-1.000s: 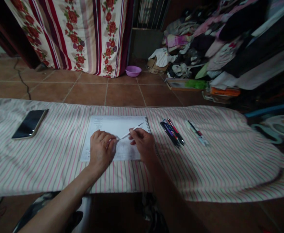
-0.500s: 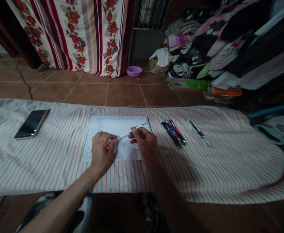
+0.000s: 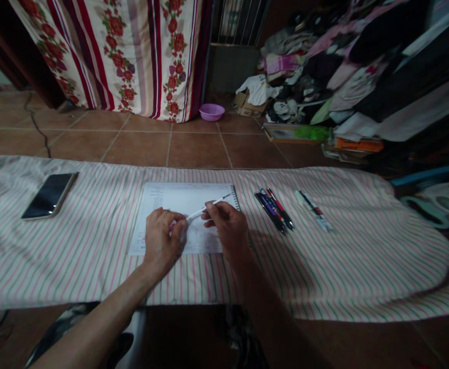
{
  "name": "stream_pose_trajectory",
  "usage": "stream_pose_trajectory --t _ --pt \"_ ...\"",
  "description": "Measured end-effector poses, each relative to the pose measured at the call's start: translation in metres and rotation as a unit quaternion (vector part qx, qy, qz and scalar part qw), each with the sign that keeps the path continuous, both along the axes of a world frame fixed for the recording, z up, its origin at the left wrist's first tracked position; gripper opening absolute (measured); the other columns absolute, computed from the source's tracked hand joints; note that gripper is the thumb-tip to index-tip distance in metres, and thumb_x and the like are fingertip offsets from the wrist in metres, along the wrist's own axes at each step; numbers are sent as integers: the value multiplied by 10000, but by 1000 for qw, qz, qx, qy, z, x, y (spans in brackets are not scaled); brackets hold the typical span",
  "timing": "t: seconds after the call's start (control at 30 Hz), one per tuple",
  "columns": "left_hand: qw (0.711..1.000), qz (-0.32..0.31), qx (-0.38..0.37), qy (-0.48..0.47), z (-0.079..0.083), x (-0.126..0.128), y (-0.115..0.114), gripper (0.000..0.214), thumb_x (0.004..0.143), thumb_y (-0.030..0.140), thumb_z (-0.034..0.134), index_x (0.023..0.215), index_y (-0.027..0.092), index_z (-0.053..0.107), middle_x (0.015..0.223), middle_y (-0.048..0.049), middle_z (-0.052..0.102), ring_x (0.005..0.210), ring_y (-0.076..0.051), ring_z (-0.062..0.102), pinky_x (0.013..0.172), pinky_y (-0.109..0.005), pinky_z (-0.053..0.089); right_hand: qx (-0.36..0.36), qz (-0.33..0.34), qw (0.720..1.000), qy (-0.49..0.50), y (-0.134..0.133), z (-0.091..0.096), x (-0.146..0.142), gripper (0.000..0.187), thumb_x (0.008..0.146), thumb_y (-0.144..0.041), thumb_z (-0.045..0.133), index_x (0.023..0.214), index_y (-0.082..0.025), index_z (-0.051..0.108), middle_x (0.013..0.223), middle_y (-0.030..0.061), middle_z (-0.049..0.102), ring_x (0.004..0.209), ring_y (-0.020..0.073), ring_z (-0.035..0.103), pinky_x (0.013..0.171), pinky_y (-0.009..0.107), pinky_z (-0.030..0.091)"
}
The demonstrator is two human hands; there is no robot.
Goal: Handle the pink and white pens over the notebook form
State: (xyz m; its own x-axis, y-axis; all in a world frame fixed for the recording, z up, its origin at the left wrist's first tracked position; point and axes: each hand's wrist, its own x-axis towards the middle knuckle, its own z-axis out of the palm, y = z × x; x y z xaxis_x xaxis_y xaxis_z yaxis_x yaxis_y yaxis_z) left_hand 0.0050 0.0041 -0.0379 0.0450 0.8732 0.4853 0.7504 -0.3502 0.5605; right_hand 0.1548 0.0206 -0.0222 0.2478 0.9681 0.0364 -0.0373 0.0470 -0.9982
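Note:
A thin white pen refill (image 3: 196, 213), dark at its upper right end, slants above the spiral notebook (image 3: 193, 192). My left hand (image 3: 163, 233) is closed, pinching the lower left end between thumb and fingertips. Thumb and forefinger of my right hand (image 3: 228, 223) grip the refill further up, and its dark tip pokes out beyond them. Both hands are over the notebook page, which bears print along its left side and top. To the right of the notebook lie several pens (image 3: 274, 210) side by side. Further right is a pale pen with dark parts (image 3: 314, 211).
A phone (image 3: 50, 196) lies at the left on the striped cloth (image 3: 101, 246) covering the low table. Beyond the table are a tiled floor (image 3: 143, 138), a purple basin (image 3: 212, 113), a floral curtain (image 3: 140, 61) and a heap of clothes (image 3: 324, 77).
My right hand has shifted very slightly left along with the refill. Otherwise the hands and the things on the table look the same.

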Motion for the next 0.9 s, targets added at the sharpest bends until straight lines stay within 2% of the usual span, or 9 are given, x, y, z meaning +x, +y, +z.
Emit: stream_pose_trajectory --t 0.17,0.6,0.77,0.9 --pt "1000 2 9 0 -1 0 0 121 845 250 505 769 220 595 755 -14 651 899 -232 527 905 -415 386 0 10 1000 -5 0 -1 2 262 729 -419 643 713 -158 638 594 2 656 542 134 647 453 204 529" --pt "1000 6 12 -15 -1 1 -2 127 846 265 499 772 225 594 762 -12 648 906 -226 533 926 -422 404 15 16 1000 -19 0 -1 2 256 748 -418 624 745 -162 636 620 1 654 541 121 641 484 209 548" --pt "1000 0 19 4 0 0 -1 126 851 256 492 766 224 580 741 -10 644 897 -227 535 953 -434 375 5 37 999 32 -3 0 -3 260 711 -417 654 789 -173 612 736 14 683 646 151 670 458 216 551" --pt "1000 -3 22 -3 2 1 0 124 849 252 491 764 221 576 740 -12 642 892 -227 533 950 -441 374 -3 48 997 59 -4 1 -6 257 679 -394 683 795 -182 595 737 8 688 631 146 667 458 214 550"
